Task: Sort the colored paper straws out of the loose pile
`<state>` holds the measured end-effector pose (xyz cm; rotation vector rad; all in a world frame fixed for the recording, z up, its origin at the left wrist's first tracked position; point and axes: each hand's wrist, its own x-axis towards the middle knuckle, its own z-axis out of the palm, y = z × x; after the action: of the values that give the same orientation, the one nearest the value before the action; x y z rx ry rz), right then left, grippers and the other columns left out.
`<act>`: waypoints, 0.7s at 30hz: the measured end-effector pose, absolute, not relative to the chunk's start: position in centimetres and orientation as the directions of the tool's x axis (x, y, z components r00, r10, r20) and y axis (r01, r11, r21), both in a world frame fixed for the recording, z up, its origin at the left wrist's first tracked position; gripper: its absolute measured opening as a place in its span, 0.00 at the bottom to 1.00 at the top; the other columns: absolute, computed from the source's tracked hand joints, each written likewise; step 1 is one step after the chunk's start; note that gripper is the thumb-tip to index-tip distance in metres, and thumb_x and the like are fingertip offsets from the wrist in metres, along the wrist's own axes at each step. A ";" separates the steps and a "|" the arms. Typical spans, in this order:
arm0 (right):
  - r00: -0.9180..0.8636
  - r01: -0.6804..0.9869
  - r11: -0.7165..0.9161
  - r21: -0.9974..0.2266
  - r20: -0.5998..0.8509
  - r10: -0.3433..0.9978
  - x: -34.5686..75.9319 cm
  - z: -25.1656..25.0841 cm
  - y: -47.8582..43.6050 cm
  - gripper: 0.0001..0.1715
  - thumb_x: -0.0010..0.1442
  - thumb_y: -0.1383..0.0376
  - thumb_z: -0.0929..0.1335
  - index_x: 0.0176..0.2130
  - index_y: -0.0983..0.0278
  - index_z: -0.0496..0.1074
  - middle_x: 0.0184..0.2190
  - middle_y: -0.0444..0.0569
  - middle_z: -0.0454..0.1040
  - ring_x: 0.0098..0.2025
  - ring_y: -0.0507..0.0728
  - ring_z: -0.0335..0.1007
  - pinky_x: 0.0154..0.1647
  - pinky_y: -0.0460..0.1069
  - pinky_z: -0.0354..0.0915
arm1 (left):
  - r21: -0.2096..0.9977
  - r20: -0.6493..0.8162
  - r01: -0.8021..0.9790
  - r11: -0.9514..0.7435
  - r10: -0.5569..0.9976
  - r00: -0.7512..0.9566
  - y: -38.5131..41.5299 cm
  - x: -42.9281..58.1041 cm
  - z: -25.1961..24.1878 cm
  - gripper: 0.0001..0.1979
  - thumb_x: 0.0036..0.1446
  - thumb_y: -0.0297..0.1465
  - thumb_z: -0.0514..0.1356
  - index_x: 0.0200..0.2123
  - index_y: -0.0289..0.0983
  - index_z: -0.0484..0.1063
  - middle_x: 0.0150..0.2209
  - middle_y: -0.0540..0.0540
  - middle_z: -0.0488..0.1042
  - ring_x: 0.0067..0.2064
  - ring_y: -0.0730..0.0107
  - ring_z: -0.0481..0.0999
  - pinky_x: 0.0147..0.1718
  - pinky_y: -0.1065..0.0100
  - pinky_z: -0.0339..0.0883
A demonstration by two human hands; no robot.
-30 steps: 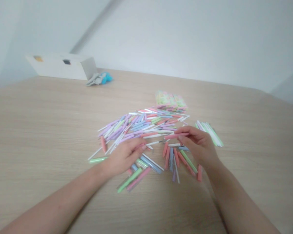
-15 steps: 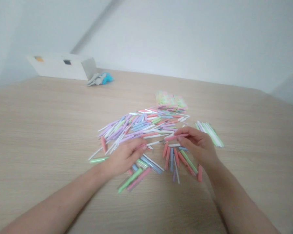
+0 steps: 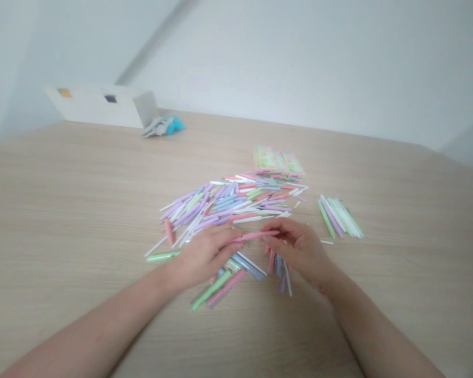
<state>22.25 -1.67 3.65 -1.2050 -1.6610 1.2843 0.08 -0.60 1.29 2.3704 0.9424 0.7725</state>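
Between my hands, a pink pen piece (image 3: 257, 236) lies almost level above the table. The fingers of my right hand (image 3: 299, 244) pinch it from the right. My left hand (image 3: 207, 252) is closed on a short pink piece (image 3: 235, 240), whose end meets the longer one. Behind both hands spreads a pile of pastel pen parts (image 3: 224, 202) in purple, white, blue, red and green. Closer to me lie green and pink pens (image 3: 213, 290) and blue ones (image 3: 249, 266). Red and blue parts (image 3: 278, 265) are partly hidden under my right hand.
Several green, white and purple pens (image 3: 339, 218) lie side by side at the right. Stacked patterned packs (image 3: 278, 161) stand behind the pile. At the back left are a white box (image 3: 102, 110) and a crumpled grey and blue item (image 3: 163, 126) on the wooden table (image 3: 82, 210).
My right hand has moved left and slightly down with its pink piece, which now meets the piece in my left hand. More of the pens at the right are uncovered.
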 end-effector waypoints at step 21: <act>-0.326 0.288 0.122 -0.950 0.023 0.945 22.0 3.2 -1.6 0.10 0.57 0.59 0.67 0.37 0.63 0.72 0.23 0.42 0.70 0.15 0.50 0.66 0.14 0.45 0.66 | 0.509 0.327 0.488 -0.709 0.684 0.652 -0.6 -0.1 1.3 0.15 0.65 0.32 0.48 0.53 0.41 0.67 0.42 0.45 0.74 0.44 0.66 0.71 0.43 0.64 0.62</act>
<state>22.00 -1.58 3.19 -1.2050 -1.7200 1.2241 -0.06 -0.59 1.25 2.4941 0.9267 0.7174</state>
